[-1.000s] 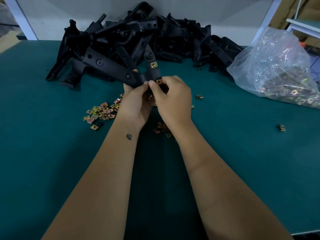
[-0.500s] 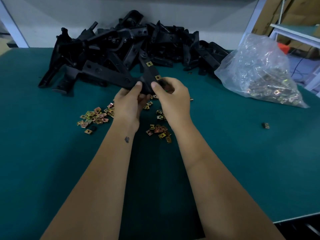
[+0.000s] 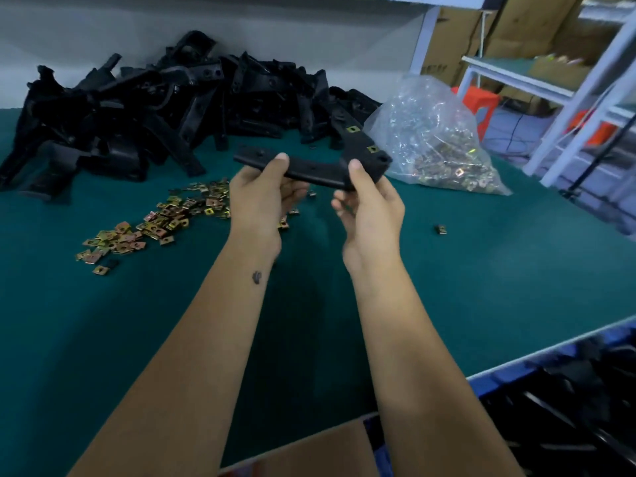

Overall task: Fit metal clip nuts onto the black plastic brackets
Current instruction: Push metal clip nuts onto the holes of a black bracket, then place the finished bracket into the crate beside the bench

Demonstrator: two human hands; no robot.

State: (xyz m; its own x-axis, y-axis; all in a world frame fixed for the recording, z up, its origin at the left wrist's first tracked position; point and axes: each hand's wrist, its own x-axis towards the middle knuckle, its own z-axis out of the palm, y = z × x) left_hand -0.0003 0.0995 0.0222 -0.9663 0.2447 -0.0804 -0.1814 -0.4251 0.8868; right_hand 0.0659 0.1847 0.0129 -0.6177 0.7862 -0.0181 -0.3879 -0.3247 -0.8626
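From my head view, my left hand and right hand each pinch the black angled plastic bracket, thumbs on top, fingers curled beneath, above the green bench. Two brass-coloured metal clip nuts sit on its far arm. My grip looks light; a tilt could drop it, and half-seated nuts might slide off.

It was a factory assembly station: a green-matted desk carried a heap of black brackets, scattered clip nuts, a bagful more; cardboard cartons and metal shelving stood behind.
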